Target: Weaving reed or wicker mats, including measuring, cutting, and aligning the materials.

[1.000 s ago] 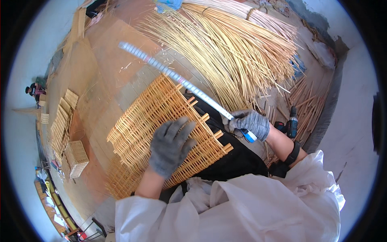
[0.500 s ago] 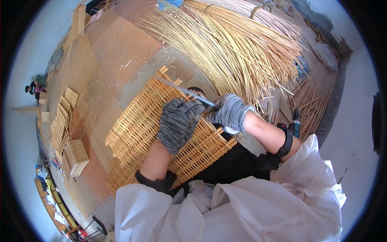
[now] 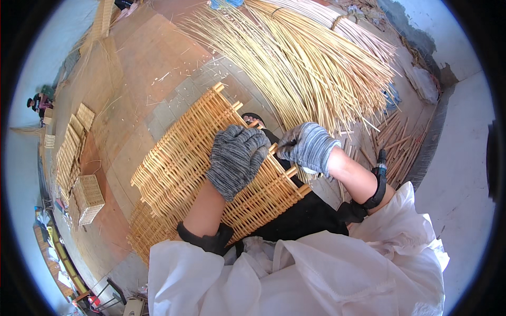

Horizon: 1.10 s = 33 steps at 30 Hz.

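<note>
A honey-coloured woven wicker panel point(image 3: 176, 150) lies tilted across my lap, with thicker rods sticking out along its right edge. My left hand point(image 3: 238, 160), in a grey knit glove, is closed on that edge near its middle; the fingertips are partly hidden. Just right of the same edge, close to a protruding rod end, my right hand point(image 3: 309, 148) wears a matching glove. Its fingers are curled together, and whatever is in them cannot be made out. Under the first panel shows part of another woven piece point(image 3: 142, 224).
Long pale cane bundles point(image 3: 316, 68) cover the floor ahead. Shorter brown sticks point(image 3: 400, 139) lie at the right, near a drill point(image 3: 381, 159). At the left stand woven panels point(image 3: 68, 152) and a wicker basket point(image 3: 88, 199). A person point(image 3: 39, 101) sits far left. My sandalled foot point(image 3: 253, 120) shows beyond the panel.
The thin blurred strip that stretched from my right hand across the panel no longer shows. My right hand has shifted slightly right. The left keeps its place on the panel's edge.
</note>
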{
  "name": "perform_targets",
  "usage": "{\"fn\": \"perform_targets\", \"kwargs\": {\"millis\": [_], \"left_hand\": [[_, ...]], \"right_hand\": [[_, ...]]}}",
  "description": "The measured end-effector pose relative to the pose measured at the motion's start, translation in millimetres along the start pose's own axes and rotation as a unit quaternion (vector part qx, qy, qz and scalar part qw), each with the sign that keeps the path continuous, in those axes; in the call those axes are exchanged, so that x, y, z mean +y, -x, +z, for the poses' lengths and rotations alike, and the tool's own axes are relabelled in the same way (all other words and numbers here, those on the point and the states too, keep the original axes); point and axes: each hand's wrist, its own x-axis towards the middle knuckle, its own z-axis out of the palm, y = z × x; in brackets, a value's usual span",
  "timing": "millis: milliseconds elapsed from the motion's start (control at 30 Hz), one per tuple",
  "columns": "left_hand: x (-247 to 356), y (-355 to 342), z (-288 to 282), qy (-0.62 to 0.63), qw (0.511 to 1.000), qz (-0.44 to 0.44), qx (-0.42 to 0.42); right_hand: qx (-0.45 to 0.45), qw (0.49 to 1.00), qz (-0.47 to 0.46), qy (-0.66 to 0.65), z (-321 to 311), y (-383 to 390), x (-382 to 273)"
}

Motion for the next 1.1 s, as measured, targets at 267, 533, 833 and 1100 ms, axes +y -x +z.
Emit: {"fn": "perform_targets", "kwargs": {"millis": [267, 533, 833, 1100], "left_hand": [[-6, 4, 5, -0.013, 1.0, 0.022, 0.017], [-9, 4, 9, 0.132, 0.985, -0.042, 0.103], [-8, 7, 11, 0.189, 0.966, -0.112, 0.135], [-4, 2, 7, 0.21, 0.959, -0.121, 0.147]], "right_hand": [[0.052, 0.998, 0.017, 0.04, 18, 10, -10], [-0.053, 0.975, -0.105, -0.186, -3, -19, 2], [0.07, 0.972, -0.205, -0.095, 9, -20, 3], [0.13, 0.955, -0.215, -0.155, 13, -15, -1]]}}
